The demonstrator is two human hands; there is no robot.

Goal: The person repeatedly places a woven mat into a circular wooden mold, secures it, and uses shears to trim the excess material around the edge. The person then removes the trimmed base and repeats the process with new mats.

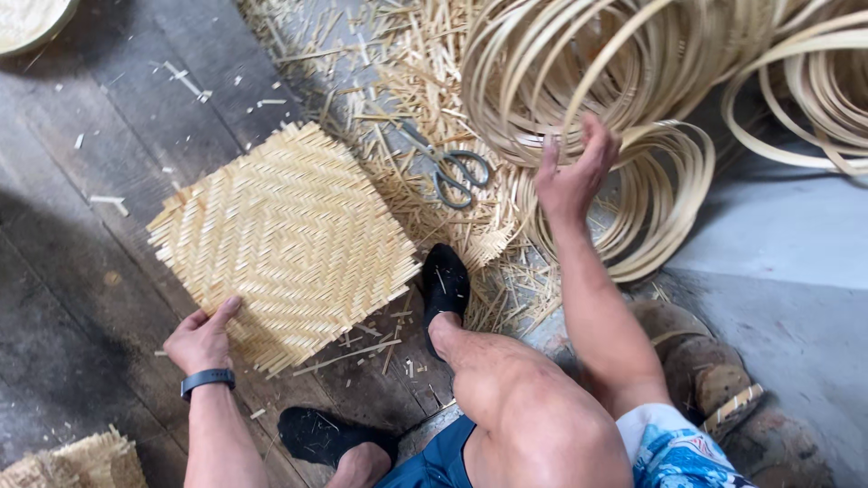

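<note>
My left hand (201, 342), flat, pins the square woven straw mat (282, 242); my right hand (571, 172), fingers spread, reaches the pale bamboo hoops (633, 194).

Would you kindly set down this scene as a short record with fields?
Left hand: open, resting on the near edge of the woven mat
Right hand: open, reaching at the bamboo hoops
Scissors: lying on the strip offcuts, apart from both hands
Surface: dark wooden floor
</note>
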